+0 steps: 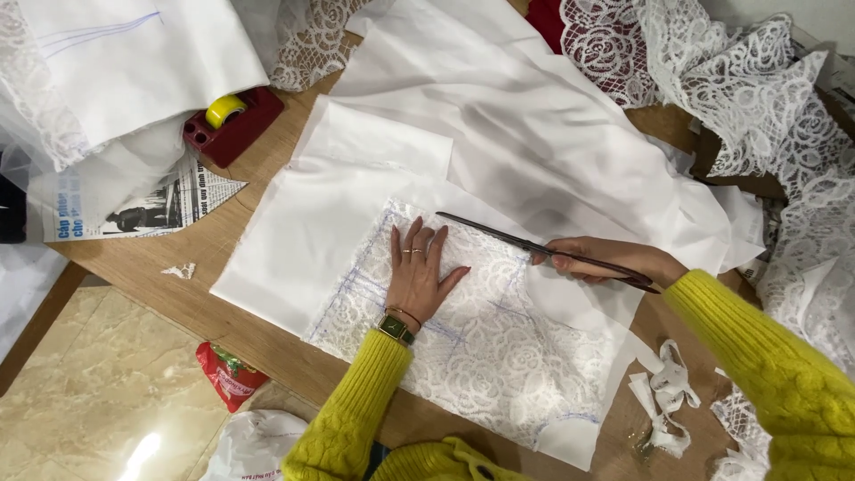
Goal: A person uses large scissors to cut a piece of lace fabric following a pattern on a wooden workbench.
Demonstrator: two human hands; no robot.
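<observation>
Lace panel (499, 347), marked in blue, lies on white fabric (303, 240) on the tabletop (205, 294). Your left hand (417, 272) presses it flat, fingers spread; your right hand (606, 260) grips long scissors (525, 242). Should the lace shift, your cut may leave the line.

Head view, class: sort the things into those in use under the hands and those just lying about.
In use: left hand flat on white lace piece with blue lines; right hand holding long dark scissors; white cloth sheet beneath.

Lying about: yellow tape roll in red holder, newspaper, cloth scraps, red packet.
</observation>
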